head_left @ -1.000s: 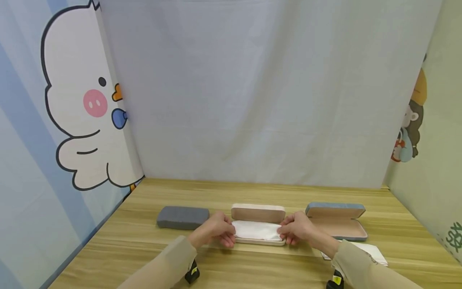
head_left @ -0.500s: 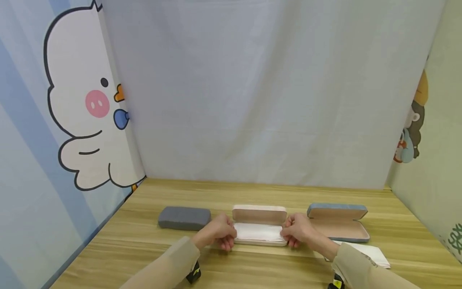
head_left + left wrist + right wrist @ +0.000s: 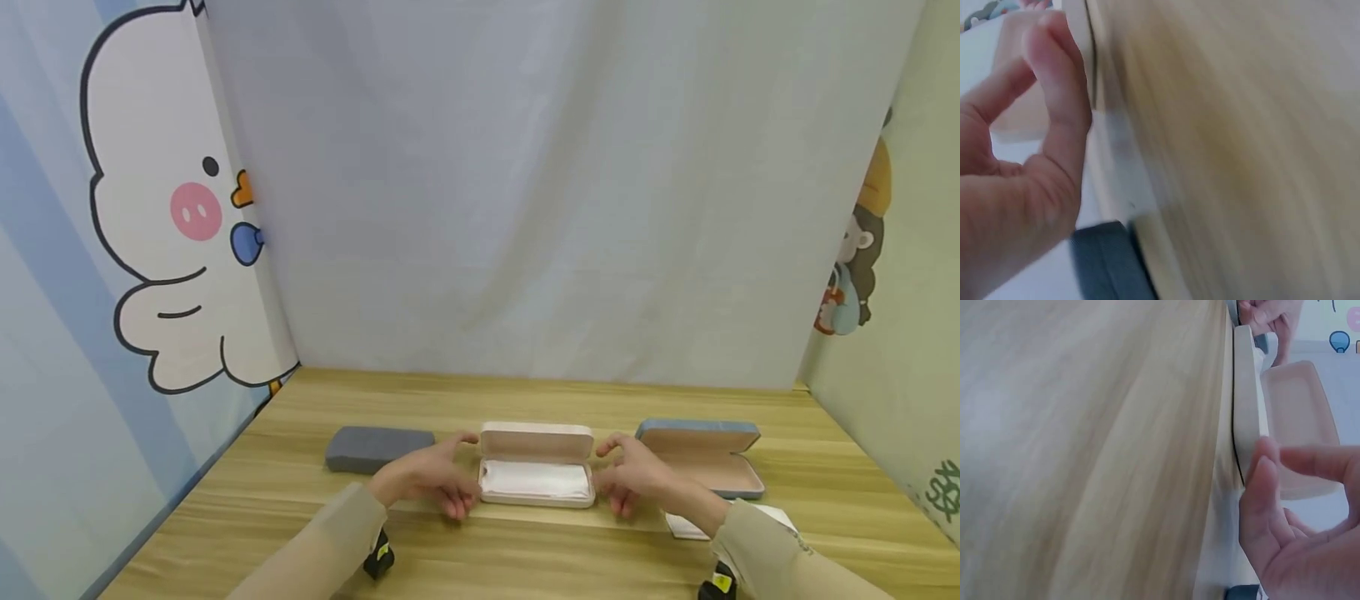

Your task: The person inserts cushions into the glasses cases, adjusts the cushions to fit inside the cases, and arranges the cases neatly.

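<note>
An open cream glasses case [image 3: 537, 502] stands in the middle of the table, its lid tilted up at the back. Inside its base lies a folded white cloth [image 3: 534, 479]. My left hand [image 3: 431, 473] is just off the case's left end, thumb and fingers apart and holding nothing. At the right end is my right hand [image 3: 636, 475], its thumb and index finger spread around the corner with nothing gripped. In the right wrist view its fingertips [image 3: 1265, 465] look close to the case's side wall; whether they touch it I cannot tell.
A closed grey glasses case [image 3: 375, 447] lies to the left, partly behind my left hand. On the right stands an open blue glasses case [image 3: 701, 429]. Another folded white cloth [image 3: 686, 527] lies under my right forearm. A curtain [image 3: 525, 208] hangs behind the table.
Both hands have let go of the white cloth and moved outward from it, their fingers spreading. The cloth now lies flat inside the cream case.
</note>
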`<state>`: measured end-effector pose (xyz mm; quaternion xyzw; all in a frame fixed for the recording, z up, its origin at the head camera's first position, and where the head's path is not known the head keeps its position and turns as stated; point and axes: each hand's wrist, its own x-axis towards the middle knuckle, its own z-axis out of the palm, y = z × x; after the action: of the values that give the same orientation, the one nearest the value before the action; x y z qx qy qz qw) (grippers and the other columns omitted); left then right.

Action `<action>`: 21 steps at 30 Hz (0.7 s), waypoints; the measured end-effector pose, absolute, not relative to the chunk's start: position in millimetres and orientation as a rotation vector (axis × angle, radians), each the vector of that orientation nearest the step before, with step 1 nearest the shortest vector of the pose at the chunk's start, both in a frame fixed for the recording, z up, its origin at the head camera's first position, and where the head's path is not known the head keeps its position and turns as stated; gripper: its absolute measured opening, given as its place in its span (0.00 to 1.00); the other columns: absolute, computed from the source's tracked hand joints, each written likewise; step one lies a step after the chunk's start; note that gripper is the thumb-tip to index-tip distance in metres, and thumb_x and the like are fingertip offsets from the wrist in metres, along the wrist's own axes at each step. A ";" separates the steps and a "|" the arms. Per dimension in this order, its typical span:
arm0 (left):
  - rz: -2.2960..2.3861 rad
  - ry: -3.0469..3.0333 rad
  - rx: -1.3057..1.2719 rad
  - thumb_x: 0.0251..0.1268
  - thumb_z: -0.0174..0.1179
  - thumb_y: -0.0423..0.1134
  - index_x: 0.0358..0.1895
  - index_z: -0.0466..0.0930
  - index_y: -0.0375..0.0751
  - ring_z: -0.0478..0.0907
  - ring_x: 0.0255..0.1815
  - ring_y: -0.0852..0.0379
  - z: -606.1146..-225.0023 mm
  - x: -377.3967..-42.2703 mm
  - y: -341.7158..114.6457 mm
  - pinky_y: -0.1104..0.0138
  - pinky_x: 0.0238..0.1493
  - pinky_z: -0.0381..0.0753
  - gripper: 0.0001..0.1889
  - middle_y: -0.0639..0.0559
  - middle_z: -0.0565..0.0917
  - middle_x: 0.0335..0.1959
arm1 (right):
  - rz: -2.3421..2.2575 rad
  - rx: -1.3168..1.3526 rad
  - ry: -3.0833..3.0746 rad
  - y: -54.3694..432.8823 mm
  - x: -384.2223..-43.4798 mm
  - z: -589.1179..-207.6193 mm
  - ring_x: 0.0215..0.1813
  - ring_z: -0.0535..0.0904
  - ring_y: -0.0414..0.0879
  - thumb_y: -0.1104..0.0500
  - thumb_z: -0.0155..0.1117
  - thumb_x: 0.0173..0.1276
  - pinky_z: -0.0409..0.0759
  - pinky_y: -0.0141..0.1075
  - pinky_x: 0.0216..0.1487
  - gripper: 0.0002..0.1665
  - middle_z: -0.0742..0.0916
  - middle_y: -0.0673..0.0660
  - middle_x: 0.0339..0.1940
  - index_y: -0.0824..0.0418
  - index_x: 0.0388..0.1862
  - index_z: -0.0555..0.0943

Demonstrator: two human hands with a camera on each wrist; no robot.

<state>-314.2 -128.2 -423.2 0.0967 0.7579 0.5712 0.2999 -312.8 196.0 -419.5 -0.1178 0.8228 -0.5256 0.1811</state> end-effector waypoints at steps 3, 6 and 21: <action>1.546 1.929 0.286 0.57 0.61 0.23 0.76 0.34 0.53 0.82 0.18 0.55 -427.4 -316.4 -132.0 0.67 0.22 0.86 0.53 0.39 0.84 0.24 | -1.469 -0.409 2.192 204.2 -314.8 -421.3 0.16 0.78 0.42 0.65 0.67 0.61 0.79 0.31 0.16 0.47 0.83 0.59 0.27 0.67 0.71 0.49; 1.582 1.864 0.307 0.57 0.59 0.19 0.77 0.31 0.56 0.84 0.20 0.53 -431.3 -317.5 -131.2 0.64 0.26 0.88 0.55 0.37 0.85 0.25 | -1.460 -0.448 2.099 207.7 -316.8 -423.3 0.17 0.79 0.42 0.66 0.69 0.59 0.79 0.31 0.17 0.58 0.84 0.60 0.30 0.62 0.76 0.40; 1.565 1.952 0.296 0.53 0.64 0.19 0.75 0.24 0.49 0.80 0.14 0.56 -437.4 -316.5 -112.0 0.69 0.17 0.84 0.60 0.42 0.82 0.19 | -1.393 -0.487 2.129 199.2 -320.3 -430.3 0.12 0.73 0.38 0.63 0.75 0.55 0.75 0.29 0.11 0.73 0.79 0.54 0.23 0.59 0.76 0.27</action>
<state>-316.5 -112.0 -437.4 0.1117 0.7377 0.5913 0.3060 -320.3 199.2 -430.3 -0.1807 0.7908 -0.5176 0.2720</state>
